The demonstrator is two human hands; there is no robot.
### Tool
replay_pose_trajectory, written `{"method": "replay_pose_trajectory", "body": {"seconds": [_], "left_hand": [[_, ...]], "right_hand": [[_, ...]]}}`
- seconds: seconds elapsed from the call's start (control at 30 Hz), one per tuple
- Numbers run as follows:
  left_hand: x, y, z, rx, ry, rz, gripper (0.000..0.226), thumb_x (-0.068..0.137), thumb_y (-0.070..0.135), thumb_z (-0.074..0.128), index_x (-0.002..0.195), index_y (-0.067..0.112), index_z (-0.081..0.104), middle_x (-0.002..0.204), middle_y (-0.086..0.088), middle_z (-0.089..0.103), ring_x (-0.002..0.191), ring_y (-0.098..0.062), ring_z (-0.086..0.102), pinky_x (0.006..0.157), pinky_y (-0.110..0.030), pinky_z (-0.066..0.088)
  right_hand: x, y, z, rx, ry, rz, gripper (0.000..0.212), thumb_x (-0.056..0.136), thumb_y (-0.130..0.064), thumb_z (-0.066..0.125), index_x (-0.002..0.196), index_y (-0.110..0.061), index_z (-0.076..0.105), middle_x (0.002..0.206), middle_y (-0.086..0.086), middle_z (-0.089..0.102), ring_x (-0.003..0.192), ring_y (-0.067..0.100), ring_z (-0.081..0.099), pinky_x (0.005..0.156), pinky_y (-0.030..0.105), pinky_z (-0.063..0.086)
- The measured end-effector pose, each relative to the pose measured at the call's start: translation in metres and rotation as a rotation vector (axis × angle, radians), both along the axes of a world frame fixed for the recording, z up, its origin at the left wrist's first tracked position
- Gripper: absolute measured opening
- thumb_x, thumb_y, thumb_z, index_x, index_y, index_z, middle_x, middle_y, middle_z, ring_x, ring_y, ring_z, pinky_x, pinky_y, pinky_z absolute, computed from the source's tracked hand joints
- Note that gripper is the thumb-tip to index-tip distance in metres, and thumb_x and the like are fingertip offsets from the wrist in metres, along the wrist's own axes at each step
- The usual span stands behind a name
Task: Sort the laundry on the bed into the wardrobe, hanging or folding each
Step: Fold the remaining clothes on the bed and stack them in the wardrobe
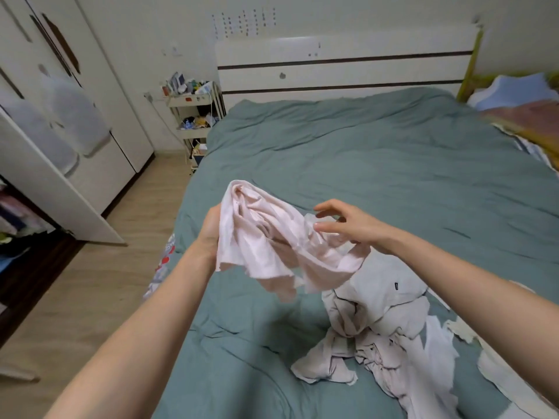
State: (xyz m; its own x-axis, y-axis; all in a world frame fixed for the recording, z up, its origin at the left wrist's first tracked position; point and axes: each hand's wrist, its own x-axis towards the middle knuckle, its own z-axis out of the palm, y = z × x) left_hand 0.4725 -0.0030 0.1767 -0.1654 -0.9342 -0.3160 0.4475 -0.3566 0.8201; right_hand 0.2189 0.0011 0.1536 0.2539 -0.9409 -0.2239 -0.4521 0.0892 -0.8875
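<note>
My left hand (pixel 210 228) grips the limp, light pink garment (pixel 272 246) above the bed (pixel 378 164); right hand (pixel 348 225), fingers spread, should pinch a hem.

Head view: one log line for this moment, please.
left hand grips pink garment | right hand open on it | laundry pile on bed

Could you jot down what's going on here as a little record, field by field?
place: bedroom, seen from a head-worn camera
held item: pale pink garment, crumpled, lifted above the bed
left hand: grips the garment's left edge
right hand: fingers spread at the garment's right side; the cloth drapes under it, grip unclear
still to sort: laundry pile of light clothes on the green bedcover
wardrobe: at left, one door open, clothes inside
beside bed: small white cart of odds and ends
</note>
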Motion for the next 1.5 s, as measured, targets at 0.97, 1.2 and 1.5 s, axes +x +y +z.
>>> {"method": "replay_pose_trajectory", "body": {"seconds": [0.97, 1.2, 1.5], "left_hand": [[-0.021, -0.017, -0.055, -0.278, -0.588, -0.242, 0.014, 0.095, 0.02, 0.06, 0.082, 0.015, 0.063, 0.078, 0.002, 0.059, 0.077, -0.011, 0.055, 0.097, -0.036, 0.047], [-0.035, -0.023, -0.036, -0.313, -0.413, -0.369, 0.029, 0.102, 0.019, 0.045, 0.075, 0.024, 0.055, 0.07, 0.004, 0.048, 0.061, -0.01, 0.04, 0.058, -0.022, 0.033], [-0.026, -0.023, -0.023, -0.323, -0.385, -0.544, 0.013, 0.091, 0.029, 0.054, 0.083, 0.019, 0.052, 0.075, 0.005, 0.053, 0.065, -0.008, 0.048, 0.057, -0.02, 0.035]], "right_hand": [[-0.006, -0.014, 0.001, -0.245, 0.025, 0.265, 0.029, 0.074, 0.018, 0.061, 0.075, -0.008, 0.075, 0.095, 0.003, 0.068, 0.084, 0.014, 0.063, 0.08, 0.028, 0.05], [-0.015, -0.019, 0.001, -0.289, -0.02, 0.054, 0.028, 0.083, 0.011, 0.054, 0.089, -0.015, 0.064, 0.083, -0.01, 0.068, 0.073, 0.018, 0.066, 0.071, 0.029, 0.053], [0.006, -0.024, 0.01, -0.195, -0.254, 0.129, 0.01, 0.084, -0.004, 0.069, 0.094, -0.001, 0.068, 0.093, 0.007, 0.07, 0.086, 0.009, 0.064, 0.082, 0.019, 0.05]]}}
